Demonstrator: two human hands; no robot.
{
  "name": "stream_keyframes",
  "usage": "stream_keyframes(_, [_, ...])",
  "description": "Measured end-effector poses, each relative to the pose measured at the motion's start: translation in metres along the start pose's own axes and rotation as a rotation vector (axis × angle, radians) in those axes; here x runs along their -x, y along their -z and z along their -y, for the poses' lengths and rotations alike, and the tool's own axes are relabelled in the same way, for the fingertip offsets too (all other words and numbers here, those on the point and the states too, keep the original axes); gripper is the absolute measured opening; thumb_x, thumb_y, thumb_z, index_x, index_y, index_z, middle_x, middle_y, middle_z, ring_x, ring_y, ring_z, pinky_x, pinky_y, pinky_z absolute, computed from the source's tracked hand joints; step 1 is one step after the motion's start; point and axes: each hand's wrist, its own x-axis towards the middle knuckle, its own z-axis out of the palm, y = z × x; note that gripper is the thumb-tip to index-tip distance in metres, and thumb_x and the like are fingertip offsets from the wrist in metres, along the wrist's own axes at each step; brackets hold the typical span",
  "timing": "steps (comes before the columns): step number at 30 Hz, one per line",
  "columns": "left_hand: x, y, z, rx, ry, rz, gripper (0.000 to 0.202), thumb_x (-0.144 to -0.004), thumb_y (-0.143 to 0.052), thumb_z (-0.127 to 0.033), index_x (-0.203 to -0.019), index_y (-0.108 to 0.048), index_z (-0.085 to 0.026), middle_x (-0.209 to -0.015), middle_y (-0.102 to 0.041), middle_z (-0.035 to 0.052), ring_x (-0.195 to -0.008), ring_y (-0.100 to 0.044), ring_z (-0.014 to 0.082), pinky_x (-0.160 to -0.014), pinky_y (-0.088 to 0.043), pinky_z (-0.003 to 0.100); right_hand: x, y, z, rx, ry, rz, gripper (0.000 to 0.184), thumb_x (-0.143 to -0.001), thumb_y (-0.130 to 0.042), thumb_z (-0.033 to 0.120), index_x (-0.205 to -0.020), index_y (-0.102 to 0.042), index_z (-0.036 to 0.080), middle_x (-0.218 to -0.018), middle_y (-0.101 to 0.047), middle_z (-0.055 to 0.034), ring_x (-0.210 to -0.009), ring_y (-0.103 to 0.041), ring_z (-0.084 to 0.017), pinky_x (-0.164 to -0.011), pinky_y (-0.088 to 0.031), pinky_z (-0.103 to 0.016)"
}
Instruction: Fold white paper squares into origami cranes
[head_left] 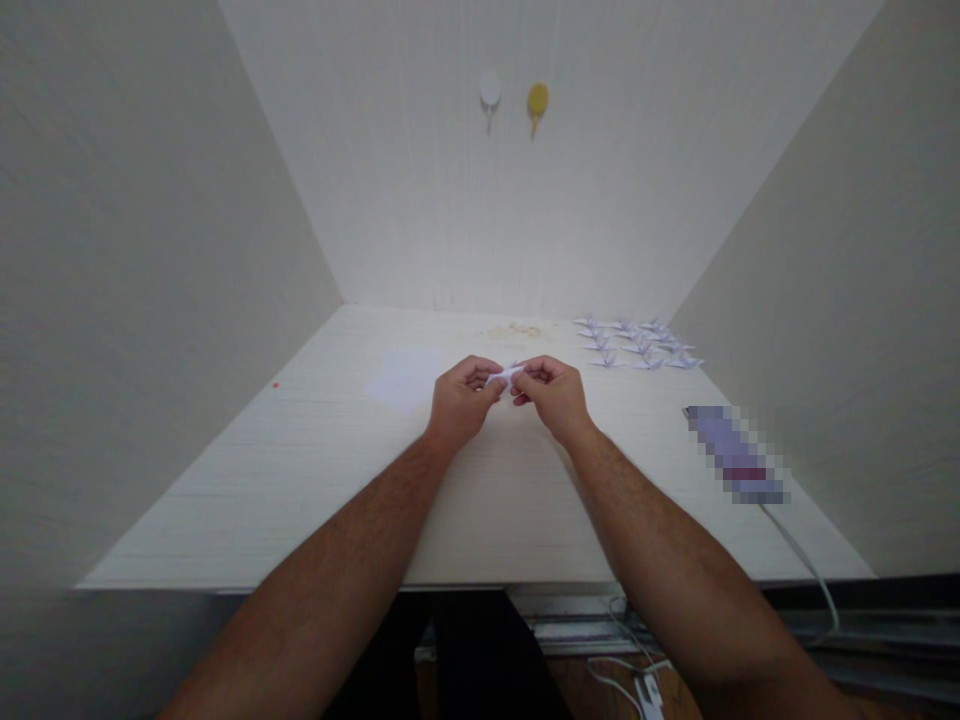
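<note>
Both hands meet over the middle of a pale desk (300, 500), working on one small piece of folded white paper (503, 376). The left hand (459, 400) pinches the paper's left part between thumb and curled fingers, and the right hand (559, 395) grips the other end in the same way, its thumb close to the left one. The paper sits between the fingertips, and since they cover much of it, its exact folded shape is hard to make out. Just beyond the left hand, flat on the desk, lies some plain white paper (401, 375), and farther left a small red spot (276, 385) shows near the desk's edge. At the back right, near the corner, small paper birds (637, 345) stand in close rows (their wings and points all white). Nearer on the right lies a flat device (733, 455), masked by coloured blocks, with a pale cable (806, 565) running from its near end over the front edge. On the back wall are a white hook (490, 90) and a yellow hook (538, 98), side by side. Below the desk, more white cable and a power strip (649, 695) show.
</note>
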Motion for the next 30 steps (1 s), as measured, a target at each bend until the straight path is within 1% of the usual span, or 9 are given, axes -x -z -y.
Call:
stream_keyframes(7, [0.001,0.000,-0.004,0.036,0.025,-0.007,0.024,-0.067,-0.074,-0.026,-0.087,-0.065,-0.016,-0.070,-0.068,0.0008,-0.059,-0.063,0.0111,-0.056,-0.051,0.022,0.000,0.000,0.000,-0.035,-0.012,0.005,0.019,-0.064,-0.075,0.029,-0.071,-0.062,0.017,-0.058,-0.063,0.0011,-0.054,-0.060,-0.013,-0.049,-0.054,-0.027])
stream_keyframes(12, [0.001,-0.002,-0.009,0.082,0.054,-0.003,0.029,-0.066,-0.075,-0.025,-0.091,-0.063,-0.017,-0.067,-0.067,-0.0007,-0.056,-0.061,0.0102,-0.055,-0.050,0.021,0.001,0.000,0.000,-0.041,-0.002,0.013,0.018,-0.063,-0.074,0.029,-0.073,-0.063,0.017,-0.056,-0.059,0.0042,-0.049,-0.054,-0.009,-0.047,-0.053,-0.025])
stream_keyframes(16, [0.001,-0.003,-0.010,0.107,0.044,0.010,0.033,-0.065,-0.079,-0.031,-0.090,-0.063,-0.016,-0.069,-0.069,0.0010,-0.059,-0.063,0.0111,-0.056,-0.050,0.022,0.002,0.000,0.001,0.013,0.001,0.020,0.025,-0.059,-0.079,0.031,-0.073,-0.064,0.017,-0.059,-0.058,0.0041,-0.049,-0.051,-0.008,-0.043,-0.050,-0.022])
stream_keyframes(20, [0.001,-0.003,-0.008,0.142,0.043,0.051,0.039,-0.064,-0.080,-0.034,-0.094,-0.063,-0.016,-0.074,-0.071,0.0031,-0.065,-0.066,0.0134,-0.061,-0.052,0.024,0.001,0.001,0.000,0.010,0.018,0.008,0.025,-0.059,-0.079,0.033,-0.072,-0.064,0.017,-0.057,-0.056,0.0047,-0.047,-0.048,-0.008,-0.042,-0.048,-0.022])
stream_keyframes(25, [0.001,-0.002,-0.010,0.125,0.058,0.030,0.035,-0.064,-0.079,-0.029,-0.093,-0.063,-0.016,-0.069,-0.068,0.0004,-0.060,-0.063,0.0110,-0.058,-0.050,0.022,0.000,0.001,-0.002,0.000,0.038,-0.007,0.022,-0.062,-0.076,0.034,-0.069,-0.063,0.018,-0.056,-0.057,0.0050,-0.045,-0.049,-0.008,-0.041,-0.044,-0.022])
stream_keyframes(28, [0.001,-0.002,-0.013,0.125,0.076,0.035,0.033,-0.065,-0.077,-0.026,-0.092,-0.063,-0.016,-0.069,-0.068,0.0001,-0.061,-0.063,0.0113,-0.059,-0.050,0.022,0.000,0.002,-0.003,0.025,0.062,-0.020,0.019,-0.064,-0.075,0.033,-0.069,-0.063,0.019,-0.054,-0.056,0.0053,-0.043,-0.049,-0.008,-0.040,-0.040,-0.021])
stream_keyframes(30, [0.001,-0.002,-0.014,0.125,0.090,0.041,0.033,-0.064,-0.077,-0.025,-0.093,-0.063,-0.016,-0.069,-0.068,0.0002,-0.061,-0.064,0.0118,-0.060,-0.050,0.023,0.000,0.002,-0.005,0.044,0.075,-0.026,0.018,-0.066,-0.074,0.034,-0.070,-0.064,0.019,-0.054,-0.056,0.0051,-0.043,-0.050,-0.008,-0.040,-0.039,-0.021])
